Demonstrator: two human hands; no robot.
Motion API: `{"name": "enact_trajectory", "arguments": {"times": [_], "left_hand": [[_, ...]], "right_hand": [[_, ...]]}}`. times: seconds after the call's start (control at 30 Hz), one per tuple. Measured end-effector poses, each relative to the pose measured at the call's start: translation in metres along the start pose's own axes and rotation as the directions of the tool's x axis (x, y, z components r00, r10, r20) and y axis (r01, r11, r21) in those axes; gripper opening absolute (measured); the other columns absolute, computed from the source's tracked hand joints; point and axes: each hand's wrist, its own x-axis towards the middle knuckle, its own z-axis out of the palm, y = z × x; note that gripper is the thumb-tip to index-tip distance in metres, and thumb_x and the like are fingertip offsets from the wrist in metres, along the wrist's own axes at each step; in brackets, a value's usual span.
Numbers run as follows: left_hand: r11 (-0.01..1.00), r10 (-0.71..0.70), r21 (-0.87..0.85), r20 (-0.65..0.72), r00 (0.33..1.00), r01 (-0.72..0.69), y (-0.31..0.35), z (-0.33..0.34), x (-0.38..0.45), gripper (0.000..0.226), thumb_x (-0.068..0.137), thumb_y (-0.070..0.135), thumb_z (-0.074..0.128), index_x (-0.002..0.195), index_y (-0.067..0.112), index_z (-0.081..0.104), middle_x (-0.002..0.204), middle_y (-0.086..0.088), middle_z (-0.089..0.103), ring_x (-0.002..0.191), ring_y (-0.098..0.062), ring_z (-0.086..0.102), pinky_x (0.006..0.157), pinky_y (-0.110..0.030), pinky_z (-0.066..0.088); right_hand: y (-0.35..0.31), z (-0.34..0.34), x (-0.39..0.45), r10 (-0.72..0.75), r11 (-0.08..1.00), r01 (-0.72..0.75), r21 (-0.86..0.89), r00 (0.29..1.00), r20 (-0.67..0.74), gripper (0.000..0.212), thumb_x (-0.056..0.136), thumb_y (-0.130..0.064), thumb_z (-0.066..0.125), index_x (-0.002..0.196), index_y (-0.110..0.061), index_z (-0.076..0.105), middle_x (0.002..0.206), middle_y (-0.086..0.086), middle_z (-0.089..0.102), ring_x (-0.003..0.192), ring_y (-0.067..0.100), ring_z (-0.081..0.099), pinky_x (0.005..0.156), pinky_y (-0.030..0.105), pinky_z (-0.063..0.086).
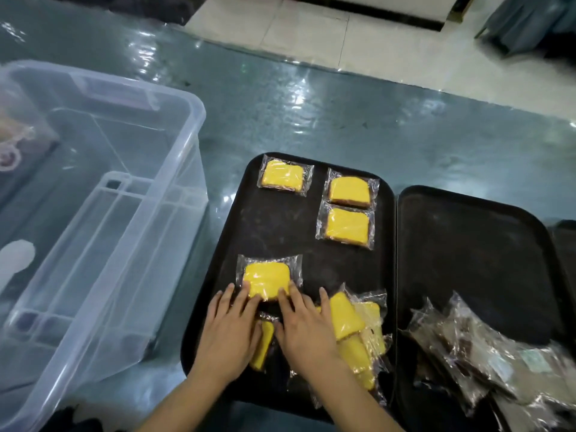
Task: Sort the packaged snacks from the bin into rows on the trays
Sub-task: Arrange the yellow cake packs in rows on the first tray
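Both hands lie flat and close together on the left tray (224, 232), fingers straight. The left hand (229, 330) and the right hand (304, 328) press their fingertips on the near edge of one yellow snack (266, 280). Three more yellow snacks (346, 222) are placed at the far end of this tray, and a loose pile (358, 335) lies just right of the right hand. The right tray (467, 244) touches the left tray and carries brown packets (477, 347) at its near end. The clear bin (103, 194) stands left of the left tray on the bench (311, 113).
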Motion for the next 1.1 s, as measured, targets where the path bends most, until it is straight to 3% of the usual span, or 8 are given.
{"name": "enact_trajectory", "arguments": {"times": [0.13, 0.3, 0.67, 0.8, 0.93, 1.0, 1.1], "left_hand": [[0.998, -0.057, -0.022, 0.026, 0.998, 0.057, 0.003, -0.009, 0.065, 0.053, 0.101, 0.042, 0.042, 0.148, 0.018, 0.044, 0.163, -0.01, 0.03, 0.149, -0.028, 0.028, 0.123, -0.045, 0.017], [0.994, -0.082, -0.07, 0.069, 0.994, 0.086, -0.002, -0.021, 0.131, 0.055, 0.103, 0.04, 0.039, 0.152, 0.017, 0.03, 0.168, -0.007, 0.012, 0.154, -0.025, 0.014, 0.122, -0.045, 0.017], [0.983, -0.091, -0.153, 0.089, 0.992, 0.104, -0.014, -0.03, 0.176, 0.054, 0.101, 0.032, 0.047, 0.149, 0.016, 0.031, 0.167, -0.006, 0.014, 0.154, -0.028, 0.012, 0.122, -0.05, 0.02], [0.989, -0.033, -0.143, 0.048, 0.998, 0.04, -0.017, -0.034, 0.152, 0.055, 0.102, 0.031, 0.045, 0.154, 0.018, 0.031, 0.167, -0.005, 0.014, 0.152, -0.032, 0.015, 0.121, -0.05, 0.022], [0.986, 0.013, -0.164, -0.036, 0.999, -0.019, -0.012, -0.025, 0.076, 0.053, 0.096, 0.023, 0.056, 0.148, 0.019, 0.046, 0.157, -0.009, 0.037, 0.14, -0.034, 0.037, 0.115, -0.049, 0.033], [0.981, 0.01, -0.192, -0.078, 0.997, -0.025, -0.012, -0.017, 0.03, 0.048, 0.09, 0.019, 0.059, 0.138, 0.018, 0.055, 0.148, -0.009, 0.048, 0.129, -0.033, 0.048, 0.108, -0.048, 0.041], [0.975, 0.063, -0.204, -0.103, 0.993, -0.083, -0.017, 0.0, -0.04, 0.046, 0.087, 0.025, 0.047, 0.13, 0.021, 0.062, 0.137, -0.006, 0.055, 0.117, -0.031, 0.055, 0.099, -0.043, 0.044]], "right_hand": [[0.014, -0.014, 0.051, 0.015, 1.0, -0.015, 0.015, 1.0, -0.014, 0.065, 0.106, -0.047, 0.029, 0.163, -0.021, 0.01, 0.17, 0.005, 0.011, 0.156, 0.023, 0.008, 0.122, 0.059, -0.008], [0.035, -0.031, 0.104, 0.007, 0.999, -0.006, 0.037, 1.0, -0.014, 0.068, 0.106, -0.046, 0.032, 0.163, -0.021, 0.005, 0.171, 0.003, 0.004, 0.156, 0.02, 0.006, 0.123, 0.058, -0.007], [0.055, -0.045, 0.141, -0.046, 0.993, 0.047, 0.105, 0.999, -0.01, 0.065, 0.106, -0.038, 0.036, 0.163, -0.025, 0.007, 0.171, 0.001, 0.006, 0.155, 0.02, 0.015, 0.124, 0.055, 0.004], [0.061, -0.045, 0.11, -0.037, 0.977, 0.075, 0.198, 0.981, -0.19, 0.054, 0.104, -0.032, 0.041, 0.157, -0.031, 0.029, 0.163, -0.004, 0.032, 0.147, 0.017, 0.032, 0.123, 0.047, 0.015], [0.074, -0.034, 0.054, 0.041, 0.961, 0.031, 0.276, 0.967, -0.253, 0.042, 0.103, -0.028, 0.045, 0.143, -0.034, 0.051, 0.149, -0.009, 0.05, 0.138, 0.015, 0.042, 0.118, 0.04, 0.02], [0.074, -0.026, 0.024, 0.038, 0.959, 0.046, 0.279, 0.958, -0.285, 0.038, 0.102, -0.028, 0.047, 0.138, -0.033, 0.056, 0.145, -0.01, 0.054, 0.133, 0.016, 0.046, 0.116, 0.039, 0.023], [0.063, -0.011, -0.012, -0.042, 0.977, 0.089, 0.195, 0.971, -0.235, 0.041, 0.101, -0.037, 0.042, 0.141, -0.037, 0.053, 0.148, -0.01, 0.051, 0.138, 0.015, 0.043, 0.121, 0.042, 0.018]]}}
